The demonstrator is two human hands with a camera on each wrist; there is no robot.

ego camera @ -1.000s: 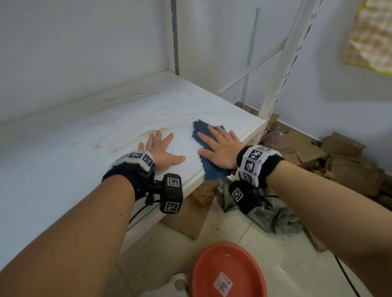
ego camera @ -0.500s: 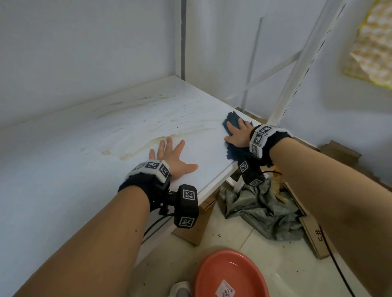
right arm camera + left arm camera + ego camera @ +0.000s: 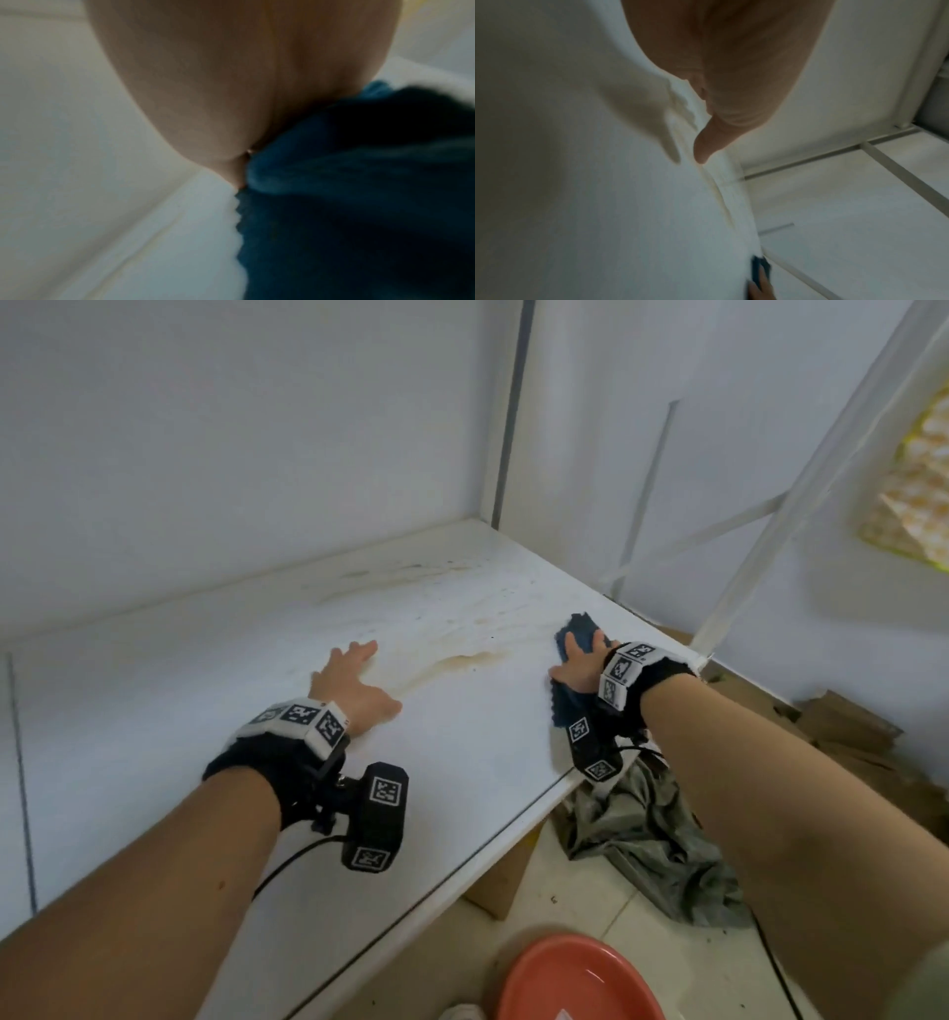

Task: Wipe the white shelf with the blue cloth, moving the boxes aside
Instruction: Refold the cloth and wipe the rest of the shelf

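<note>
The white shelf (image 3: 215,690) carries brown stains across its middle and back. A dark blue cloth (image 3: 580,629) lies near the shelf's right end, and my right hand (image 3: 577,660) presses flat on it with straight fingers. In the right wrist view the blue cloth (image 3: 359,203) fills the lower right under my palm. Beside the long stain, my left hand (image 3: 349,677) rests flat on the bare shelf, fingers spread. The left wrist view shows that hand's thumb (image 3: 706,146) on the white surface and the cloth (image 3: 759,270) far off. No boxes stand on the shelf.
White shelf uprights (image 3: 801,474) rise at the right end. On the floor below lie a crumpled grey-green cloth (image 3: 652,845), a red basin (image 3: 575,978), a cardboard box (image 3: 498,880) under the shelf and flattened cardboard (image 3: 847,737) by the wall.
My right hand slid the blue cloth from the shelf's front edge toward its far right end. My left hand stayed flat on the shelf.
</note>
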